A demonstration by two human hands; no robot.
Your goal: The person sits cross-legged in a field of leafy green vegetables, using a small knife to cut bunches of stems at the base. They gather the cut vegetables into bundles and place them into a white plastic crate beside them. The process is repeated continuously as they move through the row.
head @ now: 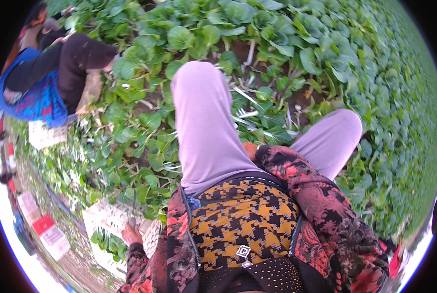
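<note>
My left hand (131, 232) is at a white plastic crate (103, 256) beside my left hip, closed around what looks like a thin-bladed knife (134, 205) that points away from me. Leafy greens (110, 244) with broad green leaves lie in the crate. My right hand (250, 151) rests low between my thighs, mostly hidden by the thigh and its sleeve; its fingers cannot be seen. Beyond it, cut greens with white stalks (246, 114) are scattered on the soil between my knees.
Rows of growing leafy greens (332, 47) spread ahead and to the right. At the upper left, a co-worker (39, 80) in a blue patterned garment bends near another white crate (48, 134). More people are behind. Red and white crates (51, 234) stand along a path.
</note>
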